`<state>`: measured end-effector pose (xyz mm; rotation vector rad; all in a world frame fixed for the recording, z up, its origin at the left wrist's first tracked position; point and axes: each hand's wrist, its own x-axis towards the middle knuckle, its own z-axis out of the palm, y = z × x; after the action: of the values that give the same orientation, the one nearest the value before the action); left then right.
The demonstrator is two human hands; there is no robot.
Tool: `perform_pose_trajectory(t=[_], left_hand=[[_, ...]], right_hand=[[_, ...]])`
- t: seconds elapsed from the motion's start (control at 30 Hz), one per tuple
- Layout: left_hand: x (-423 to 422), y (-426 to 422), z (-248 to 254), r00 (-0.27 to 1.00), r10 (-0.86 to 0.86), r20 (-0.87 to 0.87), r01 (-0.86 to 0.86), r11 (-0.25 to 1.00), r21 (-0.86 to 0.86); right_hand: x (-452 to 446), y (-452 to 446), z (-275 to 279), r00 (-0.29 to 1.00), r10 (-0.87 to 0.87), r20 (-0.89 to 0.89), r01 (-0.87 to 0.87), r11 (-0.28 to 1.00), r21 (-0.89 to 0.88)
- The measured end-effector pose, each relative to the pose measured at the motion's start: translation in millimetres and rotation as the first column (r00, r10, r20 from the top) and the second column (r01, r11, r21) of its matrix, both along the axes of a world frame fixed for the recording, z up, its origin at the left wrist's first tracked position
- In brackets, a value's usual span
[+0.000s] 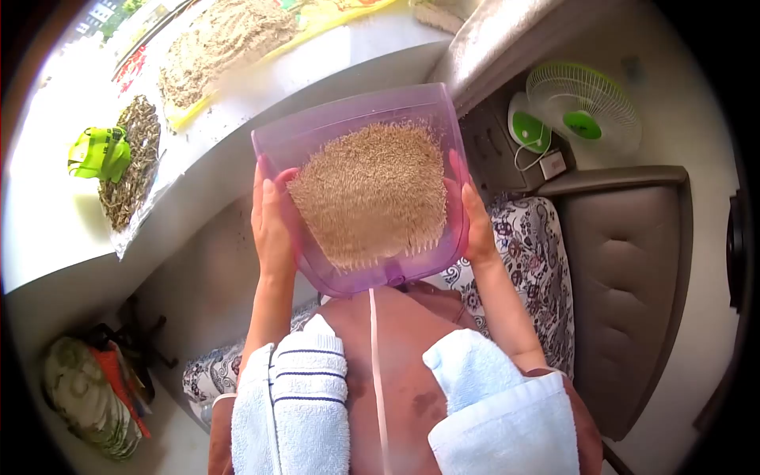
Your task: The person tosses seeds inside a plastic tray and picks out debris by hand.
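A translucent purple plastic tray (273, 142) is held up in front of my body, tilted so that I look into it. Small tan grains (372, 190) are spread over its floor, blurred as if in motion. My left hand (275, 214) grips the tray's left side, with fingers showing through the plastic. On the opposite side, my right hand (476, 218) is closed around the right wall. A light blue towel (503, 396) hangs over my shoulders and down my front, over brown clothing.
On the white ledge (47, 237) lie a yellow-edged sheet with a pale heap (229, 47), dried plant pieces (131, 158) and a bright green bag (99, 154). A green-and-white fan (582, 111) stands beyond the brown padded headboard (625, 277). Bags (91, 396) sit lower left.
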<state>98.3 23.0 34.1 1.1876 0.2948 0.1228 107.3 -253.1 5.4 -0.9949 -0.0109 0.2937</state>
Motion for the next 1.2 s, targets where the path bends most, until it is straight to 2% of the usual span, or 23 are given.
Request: perform_pose_trajectory(t=[0.07,0.2,0.23,0.27,0.33,0.37,0.43,0.47,0.5,0.57,0.67,0.77,0.8,0.87,0.9,0.93,0.97,1.03,1.07,1.1,1.13,1.2], left_hand=[[7,4,-11,0.999,-0.021,-0.051,0.03,0.983,0.182],[11,-6,1,0.997,0.082,0.012,-0.08,0.991,-0.105],[11,0,5,0.995,0.068,0.077,-0.064,0.996,-0.058],[10,-2,22,0.989,0.081,0.126,-0.059,0.984,-0.166],[7,-6,56,0.968,0.14,0.207,-0.068,0.944,-0.322],[8,-6,59,0.968,0.137,0.211,-0.083,0.965,-0.248],[3,2,62,0.973,0.125,0.195,-0.11,0.99,-0.086],[4,7,46,0.993,0.048,0.109,-0.064,0.988,0.144],[5,3,36,0.996,0.035,0.084,-0.046,0.989,0.139],[1,-2,26,1.0,0.024,0.012,-0.026,0.994,0.111],[4,-3,10,0.996,-0.001,-0.089,0.007,0.998,0.067],[8,-6,5,0.995,0.023,-0.098,-0.039,0.984,-0.173],[9,-3,1,0.999,0.032,0.006,-0.029,0.962,-0.271],[8,-8,32,0.991,0.082,0.105,-0.044,0.945,-0.325],[7,-10,49,0.981,0.111,0.156,-0.053,0.94,-0.337],[5,-9,58,0.968,0.103,0.229,-0.013,0.931,-0.365],[7,-8,57,0.975,0.082,0.208,-0.029,0.969,-0.245],[5,-2,47,0.988,0.046,0.145,-0.048,0.999,0.013],[5,-1,26,0.995,-0.017,0.098,0.008,0.996,0.084],[4,-3,15,0.997,-0.015,0.077,0.019,0.999,-0.05],[3,-4,4,1.0,-0.016,0.025,0.018,0.999,-0.05],[-3,-4,-9,0.996,-0.041,-0.077,0.038,0.999,-0.035]], right_hand=[[11,-6,-4,1.0,0.03,-0.01,-0.03,0.999,-0.044],[30,-8,38,0.994,0.105,0.011,-0.103,0.991,-0.087],[33,-6,66,0.989,0.119,0.09,-0.104,0.982,-0.158],[34,0,99,0.976,0.14,0.168,-0.099,0.968,-0.231],[30,13,141,0.933,0.097,0.346,-0.036,0.983,-0.178],[35,10,130,0.938,0.08,0.336,-0.049,0.994,-0.102],[32,5,68,0.957,0.044,0.287,-0.064,0.996,0.062],[25,3,31,0.991,-0.012,0.133,-0.001,0.995,0.098],[15,7,19,0.993,-0.06,0.104,0.055,0.997,0.05],[2,-1,3,0.999,0.043,-0.017,-0.04,0.992,0.122],[7,-6,3,0.998,-0.015,-0.064,0.018,0.999,0.051],[27,-7,51,0.998,0.055,0.002,-0.055,0.992,-0.118],[30,-1,82,0.996,0.076,0.043,-0.069,0.987,-0.143],[25,11,139,0.979,0.07,0.191,-0.02,0.967,-0.253],[22,14,153,0.962,0.078,0.262,0.006,0.952,-0.305],[18,14,157,0.941,0.053,0.333,0.044,0.961,-0.275],[19,9,134,0.963,0.015,0.271,0.047,0.974,-0.222],[13,-2,45,0.991,-0.053,0.124,0.067,0.992,-0.111],[5,-2,17,0.997,-0.053,0.063,0.056,0.998,-0.04],[-3,-4,1,0.999,-0.046,-0.006,0.046,0.999,0.028],[-8,-4,0,1.0,-0.004,-0.015,0.005,0.999,0.047],[-13,-6,-8,0.998,-0.031,-0.047,0.033,0.999,0.038]])
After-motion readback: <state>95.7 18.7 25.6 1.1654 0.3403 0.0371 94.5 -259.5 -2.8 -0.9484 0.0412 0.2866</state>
